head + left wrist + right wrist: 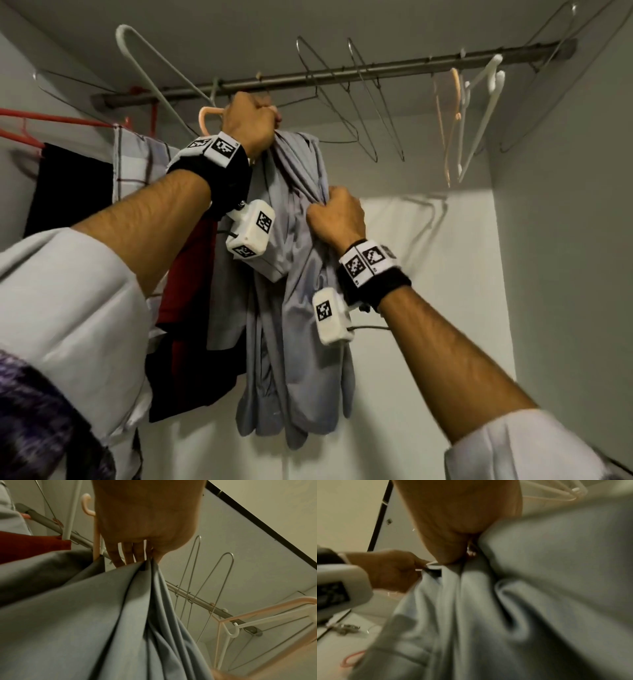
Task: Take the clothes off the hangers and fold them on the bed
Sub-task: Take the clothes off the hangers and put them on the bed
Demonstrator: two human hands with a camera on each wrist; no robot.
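Left hand (253, 123) grips pink hanger (205, 118); right hand (337, 216) bunches grey shirt (301, 342) (hanging).

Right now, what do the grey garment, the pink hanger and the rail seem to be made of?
Grey garment: looks like thin woven cloth, matte; it hangs in soft, narrow folds.
Pink hanger: probably plastic; thick, smooth, evenly coloured hook.
Rail: seems a metal tube, dull grey, with a faint sheen along it.
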